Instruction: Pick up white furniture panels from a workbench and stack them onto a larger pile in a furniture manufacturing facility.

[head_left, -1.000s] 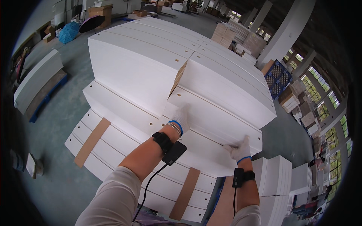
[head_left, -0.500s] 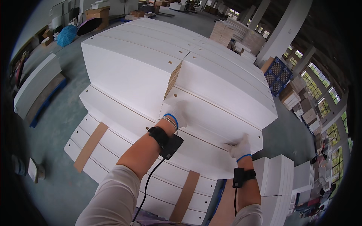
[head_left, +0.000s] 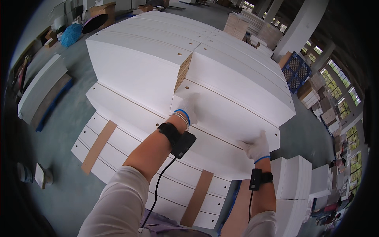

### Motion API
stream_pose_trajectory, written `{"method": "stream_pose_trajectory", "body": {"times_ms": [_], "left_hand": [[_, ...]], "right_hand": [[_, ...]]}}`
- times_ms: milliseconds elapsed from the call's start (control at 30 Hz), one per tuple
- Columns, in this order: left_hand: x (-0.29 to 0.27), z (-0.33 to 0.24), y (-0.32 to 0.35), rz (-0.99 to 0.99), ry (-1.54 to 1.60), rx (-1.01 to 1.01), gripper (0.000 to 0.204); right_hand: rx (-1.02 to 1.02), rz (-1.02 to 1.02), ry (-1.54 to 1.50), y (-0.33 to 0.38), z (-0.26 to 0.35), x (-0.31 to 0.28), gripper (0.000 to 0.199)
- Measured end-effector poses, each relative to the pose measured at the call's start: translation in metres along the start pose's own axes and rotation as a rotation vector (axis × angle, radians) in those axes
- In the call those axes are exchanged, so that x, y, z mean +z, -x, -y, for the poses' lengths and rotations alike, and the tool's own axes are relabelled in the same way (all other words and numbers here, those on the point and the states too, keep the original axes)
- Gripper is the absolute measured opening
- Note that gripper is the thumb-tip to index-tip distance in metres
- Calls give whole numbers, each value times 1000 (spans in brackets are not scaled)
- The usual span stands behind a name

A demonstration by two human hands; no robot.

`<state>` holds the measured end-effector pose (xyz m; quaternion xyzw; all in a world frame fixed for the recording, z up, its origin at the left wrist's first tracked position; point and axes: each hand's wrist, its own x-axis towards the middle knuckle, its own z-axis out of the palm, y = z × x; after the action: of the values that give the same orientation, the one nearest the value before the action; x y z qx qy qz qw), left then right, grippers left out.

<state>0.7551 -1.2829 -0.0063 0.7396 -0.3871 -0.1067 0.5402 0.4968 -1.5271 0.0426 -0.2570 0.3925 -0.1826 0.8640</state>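
Long white boards with small round holes near their ends are stacked in steps before me. My left hand, in a white knitted glove with a blue cuff, lies against a white board on the right half, near that board's left end. Its fingers point away from me and blur into the white surface. My right hand, gloved likewise, touches the same board near its right end, thumb spread to the left and fingers stretched forward. Neither hand is visibly wrapped around anything.
Brown strips lie across the lower boards. More white boards stand at right, and another stack sits on a blue pallet at left. A blue crate-like pallet and a pillar rise beyond. Cables hang from both wrist devices.
My view has tilted slightly, so the stack sits higher in the picture. Both hands stay against the same board, the left one slightly nearer to me on it.
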Motion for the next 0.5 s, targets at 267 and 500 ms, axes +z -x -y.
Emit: {"method": "stream_pose_trajectory", "body": {"times_ms": [267, 500], "left_hand": [[14, 8, 4, -60, 739, -279, 91], [6, -51, 43, -282, 569, -413, 74]], "right_hand": [[-101, -57, 86, -5, -5, -6, 90], [-31, -146, 113, 8, -6, -9, 89]]}}
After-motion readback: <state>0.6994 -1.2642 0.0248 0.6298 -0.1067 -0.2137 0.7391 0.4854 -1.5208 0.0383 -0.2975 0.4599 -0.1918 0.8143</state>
